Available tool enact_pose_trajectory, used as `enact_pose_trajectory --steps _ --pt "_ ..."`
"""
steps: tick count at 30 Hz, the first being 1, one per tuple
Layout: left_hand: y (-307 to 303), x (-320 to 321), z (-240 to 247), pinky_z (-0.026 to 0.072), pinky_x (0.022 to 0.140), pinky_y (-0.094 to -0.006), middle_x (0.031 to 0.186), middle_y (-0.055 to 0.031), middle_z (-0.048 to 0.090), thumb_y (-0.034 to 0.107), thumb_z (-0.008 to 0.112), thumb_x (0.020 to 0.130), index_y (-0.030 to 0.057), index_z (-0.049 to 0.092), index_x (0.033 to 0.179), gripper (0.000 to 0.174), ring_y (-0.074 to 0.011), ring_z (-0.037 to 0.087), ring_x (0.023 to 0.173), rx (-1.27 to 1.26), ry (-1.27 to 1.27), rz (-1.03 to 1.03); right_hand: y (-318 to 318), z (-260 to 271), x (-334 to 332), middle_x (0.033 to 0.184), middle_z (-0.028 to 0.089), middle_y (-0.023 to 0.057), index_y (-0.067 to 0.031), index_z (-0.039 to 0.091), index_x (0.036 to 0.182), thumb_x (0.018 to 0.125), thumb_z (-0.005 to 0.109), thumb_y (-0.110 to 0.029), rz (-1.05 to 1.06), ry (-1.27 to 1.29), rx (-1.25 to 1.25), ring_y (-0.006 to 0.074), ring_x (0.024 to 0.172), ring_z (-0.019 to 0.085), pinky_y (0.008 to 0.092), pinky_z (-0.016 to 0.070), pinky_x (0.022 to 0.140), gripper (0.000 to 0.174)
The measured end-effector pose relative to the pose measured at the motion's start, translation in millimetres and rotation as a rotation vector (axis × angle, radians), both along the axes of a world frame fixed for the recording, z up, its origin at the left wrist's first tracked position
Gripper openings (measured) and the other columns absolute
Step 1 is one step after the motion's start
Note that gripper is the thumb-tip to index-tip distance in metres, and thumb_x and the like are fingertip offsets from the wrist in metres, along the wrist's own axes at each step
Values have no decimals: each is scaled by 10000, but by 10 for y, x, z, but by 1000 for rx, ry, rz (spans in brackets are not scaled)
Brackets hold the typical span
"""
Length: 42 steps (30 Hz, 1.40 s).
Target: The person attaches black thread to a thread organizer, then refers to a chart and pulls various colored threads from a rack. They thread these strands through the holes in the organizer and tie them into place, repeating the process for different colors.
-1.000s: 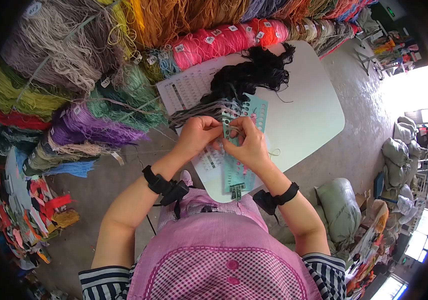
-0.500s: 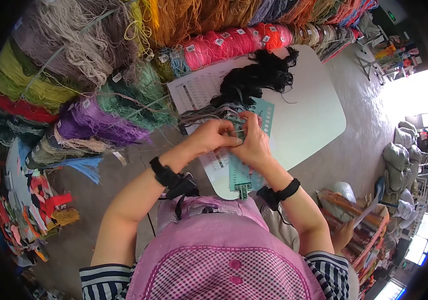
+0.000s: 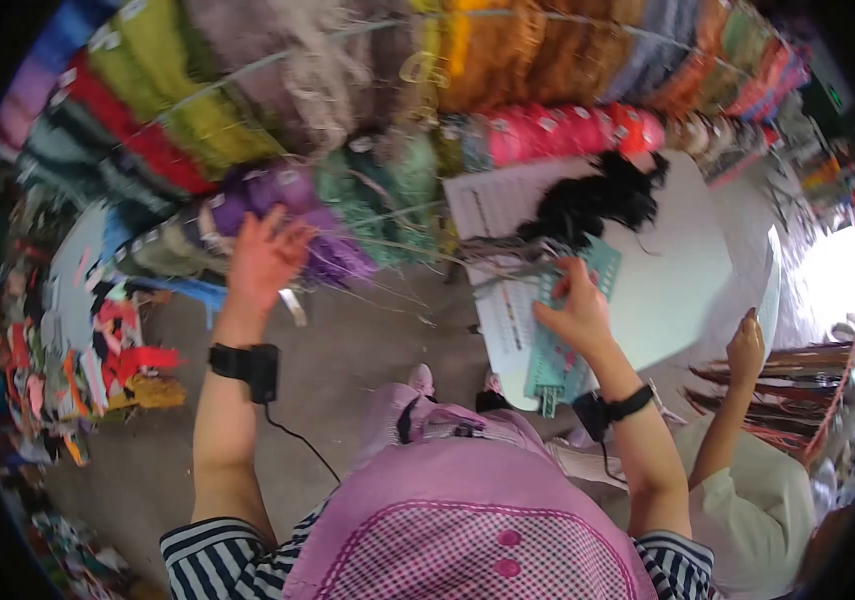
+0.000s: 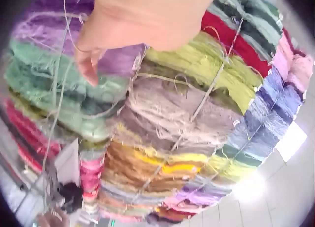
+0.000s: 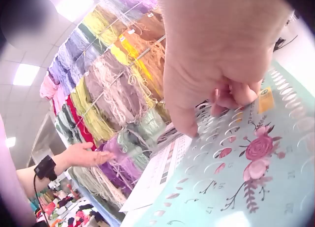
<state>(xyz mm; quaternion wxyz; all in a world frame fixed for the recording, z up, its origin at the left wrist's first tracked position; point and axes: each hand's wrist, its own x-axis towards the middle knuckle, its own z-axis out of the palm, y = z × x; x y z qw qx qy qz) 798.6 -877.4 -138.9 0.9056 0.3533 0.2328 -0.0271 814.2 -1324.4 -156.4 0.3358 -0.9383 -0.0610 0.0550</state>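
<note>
My left hand (image 3: pixel 270 260) is raised in front of the purple yarn (image 3: pixel 333 250), away from the table. Its fingers look spread in the head view and fairly straight in the right wrist view. Pale strands (image 4: pixel 58 106) pass by its thumb in the left wrist view and run down toward the table. My right hand (image 3: pixel 580 310) is over the turquoise punched card (image 5: pixel 216 182), thumb and index finger apart, its other fingers curled at the holes; whether they pinch a strand, I cannot tell. Grey yarn strands (image 3: pixel 508 248) lie at the card's left edge.
The white table (image 3: pixel 683 255) bears a printed sheet (image 3: pixel 498 320), a bundle of black yarn (image 3: pixel 598 200) and a metal clip (image 3: pixel 549 398) on the card. Colored yarn hanks (image 3: pixel 348 60) hang behind. Another person's arm (image 3: pixel 733 390) is at the right, near a rack of strands (image 3: pixel 788 385).
My left hand has left the card and swung far left to the purple yarn. The right hand stays at the card. The head view has turned left, and another person shows at the right.
</note>
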Motion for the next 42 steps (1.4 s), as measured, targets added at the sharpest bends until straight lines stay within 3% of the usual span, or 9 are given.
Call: enact_pose_trajectory --steps 5,8,15,17,23,25,32,34,42 --pt "-751 -175 327 349 1057 -532 1467 -107 395 581 310 973 69 372 1411 677 -360 389 1322 -332 -154 -266 293 192 -48 786 595 57 -67 541 1143 691 760 -236 99 -21 101 232 715 616 350 484 657 529" --pt "-1127 -178 405 316 1073 -549 1474 -78 386 574 306 976 85 351 1437 673 -345 383 1322 -404 -178 -356 776 356 -77 838 598 65 -39 643 975 759 745 -175 167 -34 576 189 750 592 300 468 660 276" --pt "-1585 -207 559 348 1041 -554 1494 -54 351 534 341 986 86 349 1443 640 -270 413 1295 -261 -294 -562 1157 495 27 928 580 89 -32 620 918 862 682 -187 379 -263 580 215 772 572 308 465 716 177" --pt "-1509 -157 514 378 1029 -511 1466 -51 393 502 395 984 76 367 1433 619 -236 449 1262 -227 -183 -479 1064 835 -92 835 548 45 -67 560 951 928 605 -178 -16 487 1470 170 685 521 275 422 642 122" --pt "-684 166 -76 503 701 -294 1151 -34 635 348 488 979 121 551 1310 407 -133 631 770 608 142 -715 24 1202 -168 697 387 -93 -99 531 923 966 552 -192 -16 141 950 10 582 320 184 257 523 105" --pt "-644 175 -135 447 556 -234 1113 -25 655 215 599 919 141 585 1283 372 -63 574 626 1500 -354 -411 -120 1355 -211 698 395 -102 -96 539 897 960 568 -207 -45 92 820 1 574 302 179 227 509 131" --pt "-2035 0 641 479 619 -213 992 2 628 180 634 902 84 545 1284 403 -54 575 721 635 -712 -828 215 1529 -403 756 493 -43 -9 563 888 942 592 -124 138 -11 506 27 717 453 208 379 635 130" --pt "-2181 29 526 478 647 -244 946 -4 629 241 604 930 44 592 1189 326 -66 557 722 512 -639 -1380 111 1775 -517 757 468 -41 -7 537 873 933 592 -92 85 -106 334 31 703 428 204 364 625 117" --pt "-1462 342 -117 382 588 -308 670 -29 501 296 549 947 22 609 906 283 -127 457 647 1145 -624 -836 -1264 2106 -1128 765 492 -13 22 541 867 859 639 -38 -277 -86 -80 52 724 425 208 360 641 115"
